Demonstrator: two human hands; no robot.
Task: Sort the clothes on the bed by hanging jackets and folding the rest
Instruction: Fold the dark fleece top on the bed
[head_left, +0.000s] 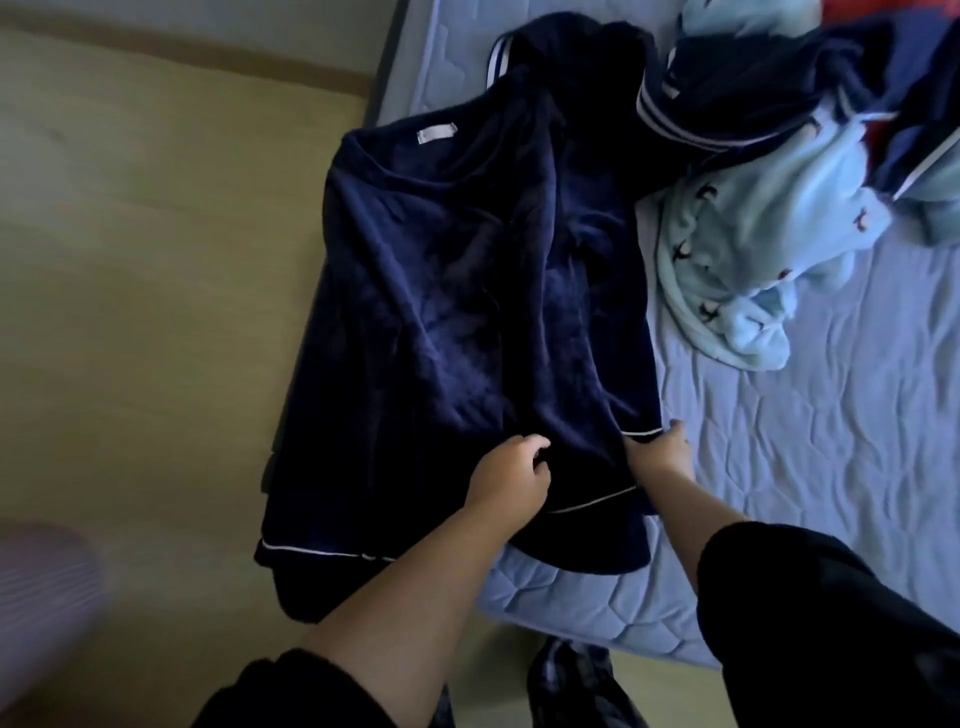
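Fingers of the left hand (511, 475) pinched the navy top (457, 291) beneath them; the right hand (662, 452) gripped its piped hem (641, 433), likely flattening it for folding.

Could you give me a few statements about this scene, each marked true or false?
1. The navy top lies spread on the mattress. True.
2. The left hand and the right hand both hold the navy top near its hem. True.
3. A light blue garment lies to the right of the navy top. True.
4. The light blue garment is neatly folded. False: it lies crumpled in a heap.
5. The navy top hangs on a hanger. False: it lies on the mattress, and no hanger is in view.
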